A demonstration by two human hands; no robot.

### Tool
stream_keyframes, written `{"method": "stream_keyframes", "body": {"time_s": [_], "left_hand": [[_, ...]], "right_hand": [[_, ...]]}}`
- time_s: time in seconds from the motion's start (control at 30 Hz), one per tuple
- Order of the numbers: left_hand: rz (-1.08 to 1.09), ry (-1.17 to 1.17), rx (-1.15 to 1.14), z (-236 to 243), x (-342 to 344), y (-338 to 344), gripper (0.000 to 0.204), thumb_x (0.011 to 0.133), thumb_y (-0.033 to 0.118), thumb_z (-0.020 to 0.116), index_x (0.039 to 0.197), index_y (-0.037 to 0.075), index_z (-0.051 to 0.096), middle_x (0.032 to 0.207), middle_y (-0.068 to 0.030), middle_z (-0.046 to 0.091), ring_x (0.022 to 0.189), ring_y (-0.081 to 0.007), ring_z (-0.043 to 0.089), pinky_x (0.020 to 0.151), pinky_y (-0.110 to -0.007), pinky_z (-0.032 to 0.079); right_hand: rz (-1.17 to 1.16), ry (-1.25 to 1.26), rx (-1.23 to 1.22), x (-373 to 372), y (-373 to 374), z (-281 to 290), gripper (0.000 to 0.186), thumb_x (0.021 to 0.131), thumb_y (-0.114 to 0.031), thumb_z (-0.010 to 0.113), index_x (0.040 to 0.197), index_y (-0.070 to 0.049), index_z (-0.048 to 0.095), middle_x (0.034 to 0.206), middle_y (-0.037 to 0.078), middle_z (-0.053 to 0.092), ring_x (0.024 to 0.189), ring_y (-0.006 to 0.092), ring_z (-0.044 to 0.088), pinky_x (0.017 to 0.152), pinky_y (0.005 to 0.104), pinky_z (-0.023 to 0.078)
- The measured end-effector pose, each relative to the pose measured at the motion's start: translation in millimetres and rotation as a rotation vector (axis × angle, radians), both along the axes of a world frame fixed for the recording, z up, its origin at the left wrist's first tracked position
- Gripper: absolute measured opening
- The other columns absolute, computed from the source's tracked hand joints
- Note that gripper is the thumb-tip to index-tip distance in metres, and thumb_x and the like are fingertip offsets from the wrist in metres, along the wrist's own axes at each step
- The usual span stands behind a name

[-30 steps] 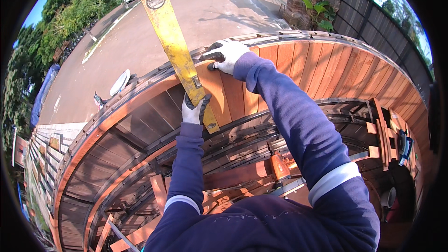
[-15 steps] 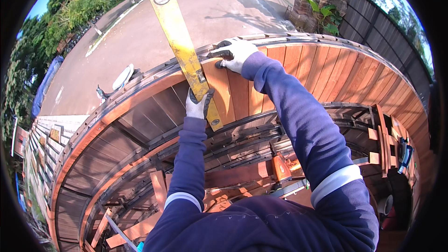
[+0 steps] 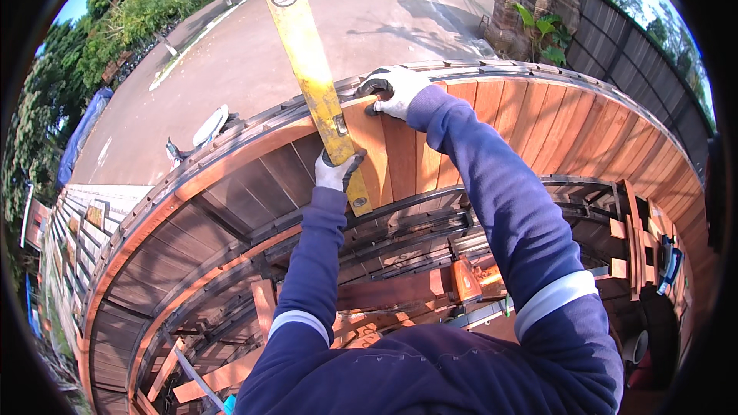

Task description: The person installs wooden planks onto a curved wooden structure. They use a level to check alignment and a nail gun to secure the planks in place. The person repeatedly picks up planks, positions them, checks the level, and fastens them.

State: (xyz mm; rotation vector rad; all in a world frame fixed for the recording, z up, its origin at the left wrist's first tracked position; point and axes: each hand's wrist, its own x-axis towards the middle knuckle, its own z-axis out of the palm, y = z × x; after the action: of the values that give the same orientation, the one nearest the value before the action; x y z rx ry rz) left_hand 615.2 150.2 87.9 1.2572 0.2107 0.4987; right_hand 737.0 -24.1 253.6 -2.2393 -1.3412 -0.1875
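Note:
A long yellow spirit level [image 3: 307, 54] stands tilted against the curved wooden wall, its upper end rising past the rim. My left hand [image 3: 335, 171], in a white glove with a dark palm, is closed around the lower part of the level. Just right of the level is a light orange-brown wooden board [image 3: 369, 146], the end one in a row of similar boards. My right hand [image 3: 400, 92], gloved alike, grips the top edge of this board, thumb on the near side. Its fingertips over the far side are partly hidden.
Fitted boards [image 3: 530, 119] curve away to the right; darker panels [image 3: 223, 200] line the left. Below are curved metal rails, loose timber [image 3: 392, 290] and an orange tool [image 3: 465, 280]. A blue-handled tool [image 3: 671, 270] sits at the right. Paved ground [image 3: 231, 54] lies beyond the wall.
The whole view has shifted slightly, so the scene sits a little further right. Both hands keep their holds on the level and the board.

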Motion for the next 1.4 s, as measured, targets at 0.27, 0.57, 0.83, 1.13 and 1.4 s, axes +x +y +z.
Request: {"method": "stream_keyframes", "body": {"time_s": [0.27, 0.57, 0.83, 1.13, 1.4], "left_hand": [[0.002, -0.073, -0.069, -10, 2, -5, 0.037, 0.076, -0.011, 0.074, 0.108, -0.002, 0.059, 0.096, -0.0095, 0.068, 0.082, -0.0188, 0.07, 0.073, -0.027, 0.058], [0.107, -0.02, 0.08, -14, 6, -2, 0.034, 0.074, -0.012, 0.074, 0.104, -0.003, 0.061, 0.094, -0.0098, 0.068, 0.075, -0.0184, 0.069, 0.069, -0.028, 0.059], [0.08, -0.046, 0.021, -8, 4, -4, 0.032, 0.076, -0.012, 0.072, 0.104, -0.003, 0.061, 0.095, -0.0114, 0.068, 0.076, -0.0206, 0.07, 0.07, -0.03, 0.059], [0.022, -0.051, -0.025, -14, 5, 0, 0.031, 0.077, -0.008, 0.074, 0.104, -0.002, 0.061, 0.095, -0.0084, 0.069, 0.079, -0.0168, 0.069, 0.071, -0.027, 0.058], [-0.008, -0.085, -0.054, -13, 2, 0, 0.031, 0.078, -0.008, 0.074, 0.106, -0.004, 0.061, 0.097, -0.0101, 0.07, 0.08, -0.0175, 0.07, 0.074, -0.028, 0.059]], "right_hand": [[0.003, -0.037, 0.062, 4, -1, -10, 0.035, 0.076, -0.031, 0.078, 0.107, -0.016, 0.07, 0.113, 0.006, 0.066, 0.108, 0.029, 0.059, 0.094, 0.0386, 0.047], [-0.015, -0.068, 0.047, -5, -4, -3, 0.035, 0.08, -0.037, 0.072, 0.111, -0.022, 0.07, 0.114, 0.005, 0.066, 0.108, 0.03, 0.06, 0.092, 0.0404, 0.049], [-0.031, -0.063, 0.023, -8, -5, -1, 0.035, 0.08, -0.037, 0.072, 0.112, -0.022, 0.07, 0.114, 0.005, 0.065, 0.11, 0.0284, 0.058, 0.094, 0.04, 0.047], [-0.046, -0.054, -0.001, -9, -5, 1, 0.036, 0.08, -0.04, 0.071, 0.112, -0.023, 0.069, 0.113, 0.005, 0.065, 0.109, 0.0288, 0.059, 0.094, 0.0405, 0.048], [-0.064, -0.057, 0.005, -8, -4, 0, 0.037, 0.08, -0.039, 0.071, 0.111, -0.02, 0.068, 0.113, 0.006, 0.066, 0.108, 0.0294, 0.06, 0.093, 0.0405, 0.048]]}}
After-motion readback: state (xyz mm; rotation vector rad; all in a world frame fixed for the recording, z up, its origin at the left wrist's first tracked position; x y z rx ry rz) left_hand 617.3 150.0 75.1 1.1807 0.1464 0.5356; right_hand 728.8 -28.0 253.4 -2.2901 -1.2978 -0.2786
